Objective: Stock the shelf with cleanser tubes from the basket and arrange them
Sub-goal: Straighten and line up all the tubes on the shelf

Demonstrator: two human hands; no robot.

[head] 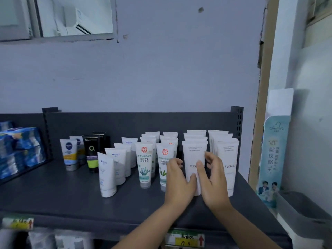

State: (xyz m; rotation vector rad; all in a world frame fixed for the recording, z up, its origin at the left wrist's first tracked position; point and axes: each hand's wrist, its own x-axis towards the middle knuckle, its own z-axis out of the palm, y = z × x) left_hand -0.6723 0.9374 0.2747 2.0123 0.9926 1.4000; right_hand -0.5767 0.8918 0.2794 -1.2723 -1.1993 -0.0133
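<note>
Both hands are on the front white tube (194, 157), head of the second row from the right on the shelf (71, 198). It stands cap-down, crimped end up, close against the tube behind it.

Left hand (177, 180): thumb low on the front face, fingers curled round the left edge. Right hand (213, 180): thumb across the front, fingers curled at the right edge. We read both as a light pinch, not a clamp.

Handling, our call:
- Soft plastic tube, light, with a smooth matte skin that is a bit slippery.
- The body dents if squeezed; the cap is the stiff part.
- Narrow cap base and wide flat top, so it tips easily and can knock the next row (229, 159).
- Best hold is on the two side edges, mid-height or lower, near the cap.

Shelf is dark painted metal, flat and smooth. Grey bin (303, 211) at right is likely the basket; its contents are hidden.
</note>
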